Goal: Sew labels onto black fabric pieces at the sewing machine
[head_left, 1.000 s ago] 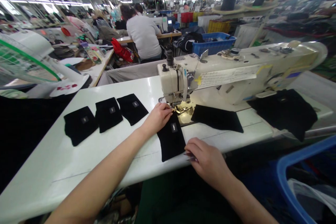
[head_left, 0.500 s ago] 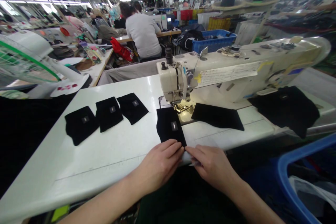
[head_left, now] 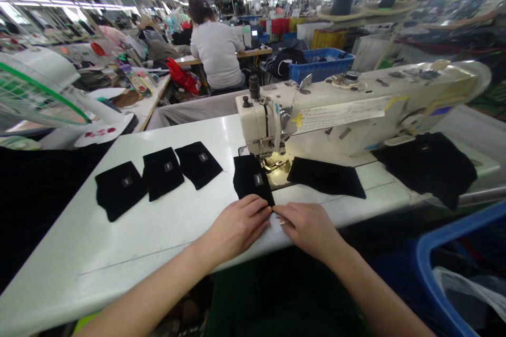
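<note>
OK, we're logging a black fabric piece [head_left: 250, 175] with a small label [head_left: 258, 179], centre of the frame, lying on the white tabletop [head_left: 158, 237], its far end sitting just beside the presser foot [head_left: 276, 164] of the sewing machine [head_left: 256, 124]. Our left hand [head_left: 240, 225], lower centre, is laying its fingers close together over the piece's near end; pinching or only pressing, we can't tell. Our right hand [head_left: 309, 225], just right of that, is bringing its fingertips to the same near corner, almost meeting the left's; its grip we can't tell either. Something small and pale [head_left: 282, 222] is showing at its fingers, too small to name. Left of centre, three more labelled black pieces [head_left: 163, 175] are lying in a slanting row. Right of centre, one plain black piece [head_left: 326, 177] is lying near the presser foot; farther right, more black fabric [head_left: 430, 166] is lying spread out. A blue basket [head_left: 425, 274] is filling the lower right, a white fan [head_left: 43, 71] is standing upper left, and a co-worker [head_left: 217, 55] is sitting upper centre, back toward us.
</note>
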Demonstrator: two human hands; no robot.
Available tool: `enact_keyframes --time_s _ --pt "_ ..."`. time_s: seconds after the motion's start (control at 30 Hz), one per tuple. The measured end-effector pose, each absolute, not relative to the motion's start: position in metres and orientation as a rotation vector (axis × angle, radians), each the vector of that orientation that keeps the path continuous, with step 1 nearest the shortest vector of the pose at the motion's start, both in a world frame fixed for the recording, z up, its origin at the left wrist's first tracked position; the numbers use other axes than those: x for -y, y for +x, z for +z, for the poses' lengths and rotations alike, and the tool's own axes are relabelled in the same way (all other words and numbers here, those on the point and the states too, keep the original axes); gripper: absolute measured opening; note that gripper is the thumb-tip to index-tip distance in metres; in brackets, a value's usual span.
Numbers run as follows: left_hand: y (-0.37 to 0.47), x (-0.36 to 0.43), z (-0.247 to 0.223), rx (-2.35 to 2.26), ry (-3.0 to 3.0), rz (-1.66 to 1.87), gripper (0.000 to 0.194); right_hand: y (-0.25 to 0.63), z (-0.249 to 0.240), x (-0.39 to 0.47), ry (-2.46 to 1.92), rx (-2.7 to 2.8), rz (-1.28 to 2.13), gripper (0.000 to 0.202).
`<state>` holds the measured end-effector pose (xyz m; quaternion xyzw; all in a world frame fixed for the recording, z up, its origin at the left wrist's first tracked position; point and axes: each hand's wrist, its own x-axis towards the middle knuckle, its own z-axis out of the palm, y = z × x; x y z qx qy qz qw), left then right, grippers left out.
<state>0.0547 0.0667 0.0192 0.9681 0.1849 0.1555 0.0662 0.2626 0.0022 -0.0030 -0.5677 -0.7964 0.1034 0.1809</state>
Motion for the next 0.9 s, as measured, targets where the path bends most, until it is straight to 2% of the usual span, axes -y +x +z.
enact_keyframes --time_s 0.6,0.9 --pt "0.057 -0.137 0.012 -0.594 2.914 0.486 0.03 0.259 0.01 -0.068 -1.759 2.213 0.274 0.029" --pt "0.057 -0.167 0.01 -0.657 2.955 0.471 0.032 0.256 0.007 -0.062 -1.79 2.184 0.244 0.032"
